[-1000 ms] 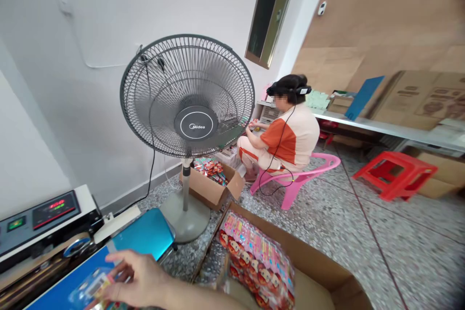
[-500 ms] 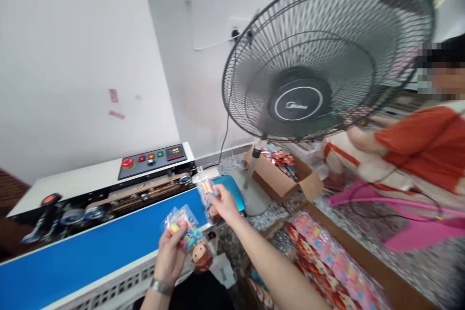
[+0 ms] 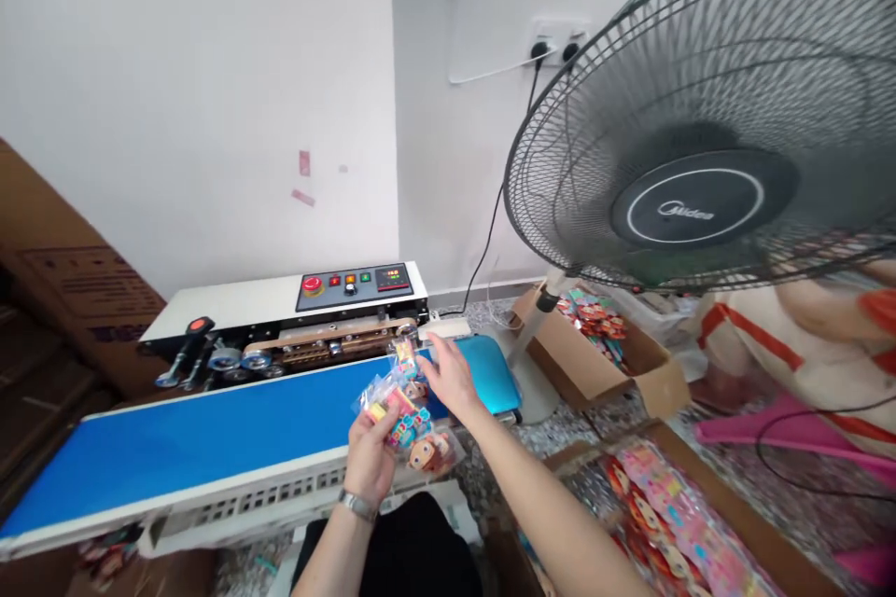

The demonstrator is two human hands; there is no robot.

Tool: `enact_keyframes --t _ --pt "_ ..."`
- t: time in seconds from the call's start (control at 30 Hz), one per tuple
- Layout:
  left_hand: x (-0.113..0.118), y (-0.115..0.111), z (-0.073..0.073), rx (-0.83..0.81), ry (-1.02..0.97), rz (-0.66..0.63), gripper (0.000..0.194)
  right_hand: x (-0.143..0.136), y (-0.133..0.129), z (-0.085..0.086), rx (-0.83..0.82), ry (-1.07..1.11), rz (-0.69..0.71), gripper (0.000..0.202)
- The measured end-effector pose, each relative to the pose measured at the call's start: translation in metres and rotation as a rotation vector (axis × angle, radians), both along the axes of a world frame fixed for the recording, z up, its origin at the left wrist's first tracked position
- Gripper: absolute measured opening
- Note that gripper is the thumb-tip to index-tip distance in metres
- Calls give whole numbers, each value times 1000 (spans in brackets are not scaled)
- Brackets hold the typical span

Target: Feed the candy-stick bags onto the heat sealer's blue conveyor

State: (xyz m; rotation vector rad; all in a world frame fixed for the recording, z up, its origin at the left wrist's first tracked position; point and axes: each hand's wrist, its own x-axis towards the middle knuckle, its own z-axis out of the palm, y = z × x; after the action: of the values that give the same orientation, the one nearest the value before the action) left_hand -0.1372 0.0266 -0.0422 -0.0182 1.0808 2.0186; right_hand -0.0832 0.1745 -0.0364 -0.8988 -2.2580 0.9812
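Observation:
My left hand point(image 3: 372, 452), with a metal watch band on the wrist, grips several clear candy packets point(image 3: 410, 424) printed with a cartoon face, over the near edge of the blue conveyor belt point(image 3: 231, 429). My right hand point(image 3: 448, 375) is just right of them, fingers spread, beside another small packet point(image 3: 406, 359) at the belt's right end. Whether its fingertips touch that packet is unclear. Behind the belt stands the sealing machine point(image 3: 231, 308) with rollers and a lit control panel point(image 3: 354, 286).
A large fan point(image 3: 693, 201) stands at the right, before a seated person point(image 3: 791, 317). An open carton point(image 3: 578, 350) holds packets on the floor; another box point(image 3: 735, 494) of packets lies near my right arm. A turquoise pad point(image 3: 490, 373) adjoins the belt.
The view has swung left, so the machine and fan appear further right. My right hand has opened from its pinch on a packet, which now sits nearer the left-hand packets.

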Motion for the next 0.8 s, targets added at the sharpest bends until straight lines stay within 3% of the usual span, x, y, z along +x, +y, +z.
enact_keyframes --t 0.13,0.2,0.3,0.43,0.57,0.67,0.8 --pt "0 -1 2 26 34 10 36 24 -24 9 -343 118 355 33" --pt "0 0 2 30 52 21 33 33 -31 8 -392 135 415 27" --pt "0 0 -1 25 36 45 33 36 -28 0 -387 207 317 20" --pt "-2 0 -8 -40 -3 83 39 27 -2 -12 -400 298 56 24" --pt "-3 -1 -10 -51 -1 64 42 17 27 -20 -267 135 -183 26" --pt "-3 -1 -9 -52 -3 60 43 8 36 -22 -184 25 -229 23" --pt "-3 -1 -8 -62 36 55 37 -7 33 -19 -162 -31 -181 16"
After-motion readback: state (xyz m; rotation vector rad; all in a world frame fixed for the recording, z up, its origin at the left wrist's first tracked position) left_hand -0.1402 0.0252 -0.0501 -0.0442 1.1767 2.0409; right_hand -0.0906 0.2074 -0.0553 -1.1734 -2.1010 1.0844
